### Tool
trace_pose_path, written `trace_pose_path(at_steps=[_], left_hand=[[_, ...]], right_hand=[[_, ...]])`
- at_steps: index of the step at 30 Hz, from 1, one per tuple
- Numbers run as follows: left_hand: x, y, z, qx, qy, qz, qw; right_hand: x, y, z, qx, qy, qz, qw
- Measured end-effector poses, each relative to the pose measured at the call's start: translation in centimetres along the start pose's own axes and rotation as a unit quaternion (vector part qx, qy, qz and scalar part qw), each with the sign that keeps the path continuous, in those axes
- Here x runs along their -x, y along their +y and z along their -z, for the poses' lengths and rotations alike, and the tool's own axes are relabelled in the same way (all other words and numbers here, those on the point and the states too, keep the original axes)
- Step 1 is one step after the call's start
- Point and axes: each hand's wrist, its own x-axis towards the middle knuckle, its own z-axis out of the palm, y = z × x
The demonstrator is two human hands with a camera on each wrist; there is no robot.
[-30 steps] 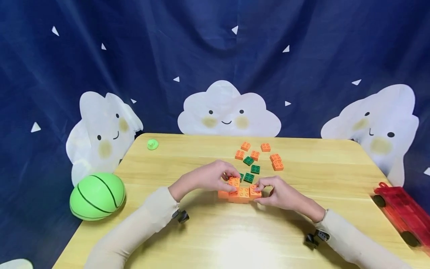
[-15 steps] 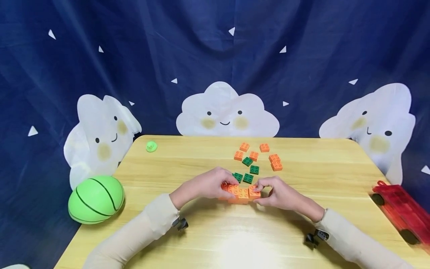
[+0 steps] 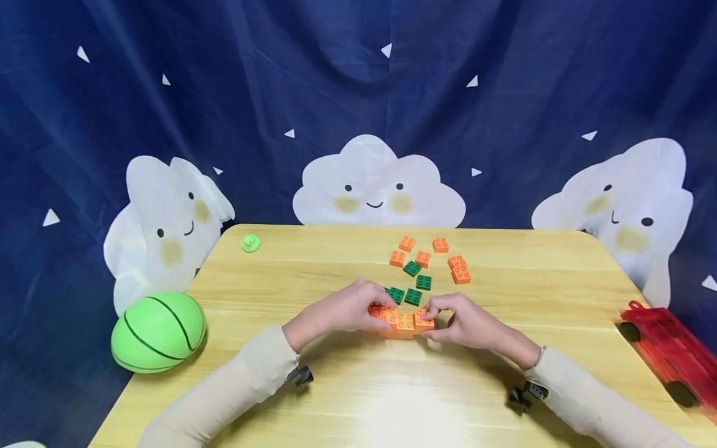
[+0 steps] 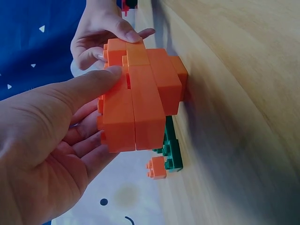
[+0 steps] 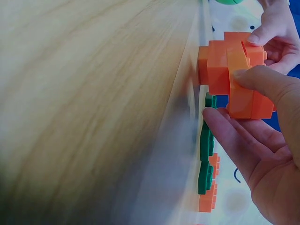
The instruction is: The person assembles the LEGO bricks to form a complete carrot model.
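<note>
A stacked build of orange toy building bricks (image 3: 404,323) stands near the middle of the table, studs facing up. My left hand (image 3: 358,306) grips its left end, with the thumb on the near side, as the left wrist view shows on the orange bricks (image 4: 147,103). At the right end my right hand (image 3: 463,320) pinches the top brick between thumb and fingers. In the right wrist view the build (image 5: 219,68) steps outward toward its upper layers. Just behind it lie several green bricks (image 3: 413,297); the left hand partly covers one.
Several loose orange bricks (image 3: 422,259) lie farther back on the wooden table (image 3: 532,274). A green ball (image 3: 159,333) sits at the left edge, a small green toy duck (image 3: 251,242) at the back left. A red toy vehicle (image 3: 669,354) stands at the right edge.
My left hand has lowered an orange brick onto the left part of the build, where it now sits lower. The right hand has kept its grip on the right end.
</note>
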Motion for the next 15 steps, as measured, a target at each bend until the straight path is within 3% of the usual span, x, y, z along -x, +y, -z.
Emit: trace_pose_path(at_steps=[15], left_hand=[[-0.2, 0.28, -0.22, -0.011, 0.009, 0.009, 0.9999]], right_hand=[[0.11, 0.13, -0.06, -0.01, 0.0, 0.002, 1.0]])
